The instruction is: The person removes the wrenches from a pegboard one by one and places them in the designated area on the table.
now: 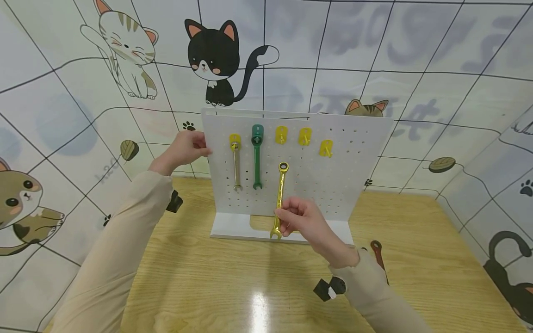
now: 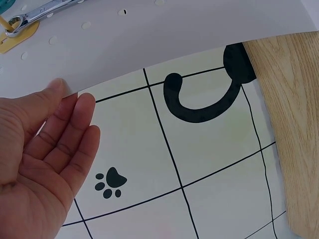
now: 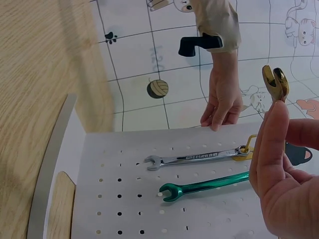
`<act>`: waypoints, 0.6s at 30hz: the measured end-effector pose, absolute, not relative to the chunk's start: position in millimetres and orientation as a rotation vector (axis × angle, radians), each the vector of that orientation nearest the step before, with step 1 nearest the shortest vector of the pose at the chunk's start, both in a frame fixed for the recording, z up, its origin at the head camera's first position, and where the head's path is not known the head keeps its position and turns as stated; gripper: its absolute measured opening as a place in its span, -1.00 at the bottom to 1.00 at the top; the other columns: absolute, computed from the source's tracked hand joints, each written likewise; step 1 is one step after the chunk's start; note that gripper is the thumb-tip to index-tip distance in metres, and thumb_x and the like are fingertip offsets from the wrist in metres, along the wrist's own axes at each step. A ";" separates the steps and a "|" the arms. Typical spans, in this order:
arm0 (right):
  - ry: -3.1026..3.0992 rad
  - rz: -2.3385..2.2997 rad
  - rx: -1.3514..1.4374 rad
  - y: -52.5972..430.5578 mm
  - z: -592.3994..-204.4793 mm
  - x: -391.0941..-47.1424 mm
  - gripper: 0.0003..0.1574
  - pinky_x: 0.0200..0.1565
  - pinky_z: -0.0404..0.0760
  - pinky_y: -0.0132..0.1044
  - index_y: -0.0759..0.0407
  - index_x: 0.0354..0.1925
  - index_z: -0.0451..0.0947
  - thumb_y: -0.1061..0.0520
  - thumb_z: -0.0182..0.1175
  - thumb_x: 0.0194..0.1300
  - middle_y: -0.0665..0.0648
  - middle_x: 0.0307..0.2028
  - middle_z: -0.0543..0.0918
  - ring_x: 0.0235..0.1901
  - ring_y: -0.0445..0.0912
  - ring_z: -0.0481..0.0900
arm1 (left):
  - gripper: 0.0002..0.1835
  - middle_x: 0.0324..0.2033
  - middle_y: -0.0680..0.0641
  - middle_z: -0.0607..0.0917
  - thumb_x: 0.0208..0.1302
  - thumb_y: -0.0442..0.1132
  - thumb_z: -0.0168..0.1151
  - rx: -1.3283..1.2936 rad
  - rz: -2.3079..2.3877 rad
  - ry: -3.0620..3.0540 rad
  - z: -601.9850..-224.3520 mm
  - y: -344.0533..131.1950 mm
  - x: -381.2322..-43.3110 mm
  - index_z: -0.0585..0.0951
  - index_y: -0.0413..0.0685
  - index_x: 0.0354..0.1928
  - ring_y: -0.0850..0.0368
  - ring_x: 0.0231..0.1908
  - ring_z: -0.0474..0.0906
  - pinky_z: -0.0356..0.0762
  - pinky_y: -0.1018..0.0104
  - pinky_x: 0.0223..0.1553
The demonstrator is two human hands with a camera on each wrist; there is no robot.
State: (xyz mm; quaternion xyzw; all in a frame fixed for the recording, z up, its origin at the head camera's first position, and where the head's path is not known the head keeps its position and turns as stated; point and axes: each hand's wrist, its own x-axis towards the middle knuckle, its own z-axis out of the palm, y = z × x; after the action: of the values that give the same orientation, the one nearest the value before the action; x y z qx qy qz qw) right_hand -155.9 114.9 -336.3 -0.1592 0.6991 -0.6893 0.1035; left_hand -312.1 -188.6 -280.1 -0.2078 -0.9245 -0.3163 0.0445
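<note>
A gold combination wrench (image 1: 281,194) is pinched near its open end by my right hand (image 1: 301,219), ring end up, in front of the white pegboard (image 1: 308,180). In the right wrist view the wrench's open jaw (image 3: 275,83) rises above the fingers. My left hand (image 1: 185,149) pinches the board's left edge; the left wrist view shows thumb and fingertips on that edge. On yellow hooks hang a silver wrench (image 1: 237,169) and a green wrench (image 1: 257,162). Three yellow hooks to their right, among them the nearest one (image 1: 281,135), carry nothing.
The pegboard stands on a white base (image 1: 231,225) on a wooden table (image 1: 208,286). A reddish-brown wrench (image 1: 377,253) lies on the table to the right, partly hidden by my right sleeve. A wall covering with cartoon cats (image 1: 214,60) rises behind.
</note>
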 end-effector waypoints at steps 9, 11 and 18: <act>2.086 -1.997 -0.400 121.8 -348.9 -149.4 -0.80 -0.51 0.56 -0.37 0.51 -0.30 0.41 0.30 0.09 0.30 0.07 -0.59 0.55 -0.63 -0.20 0.51 | -0.88 -0.43 -0.23 0.65 0.20 -0.39 0.22 -0.646 -0.969 -2.807 -282.4 -189.2 -314.1 0.56 -0.36 -0.32 -0.04 -0.38 0.54 0.41 0.15 -0.24; 2.084 -1.990 -0.374 123.2 -351.7 -148.0 -0.80 -0.50 0.55 -0.38 0.50 -0.29 0.41 0.29 0.10 0.30 0.06 -0.58 0.55 -0.63 -0.21 0.50 | -0.89 -0.43 -0.23 0.65 0.20 -0.39 0.22 -0.638 -0.971 -2.808 -282.8 -188.9 -314.4 0.57 -0.36 -0.32 -0.04 -0.38 0.54 0.41 0.16 -0.24; 2.084 -1.971 -0.350 129.7 -363.2 -144.0 -0.80 -0.48 0.56 -0.37 0.47 -0.30 0.41 0.26 0.11 0.30 0.06 -0.58 0.55 -0.61 -0.21 0.50 | -0.90 -0.43 -0.23 0.64 0.18 -0.40 0.22 -0.617 -0.981 -2.808 -284.1 -188.6 -314.9 0.56 -0.36 -0.32 -0.07 -0.37 0.55 0.42 0.10 -0.23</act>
State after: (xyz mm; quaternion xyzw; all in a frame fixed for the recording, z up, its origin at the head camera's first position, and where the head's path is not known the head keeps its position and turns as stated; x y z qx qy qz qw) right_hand -144.0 129.7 -363.2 -0.1202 0.7154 -0.6767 0.1257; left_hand -314.9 -188.6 -284.1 -0.2029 -0.9231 -0.3225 0.0519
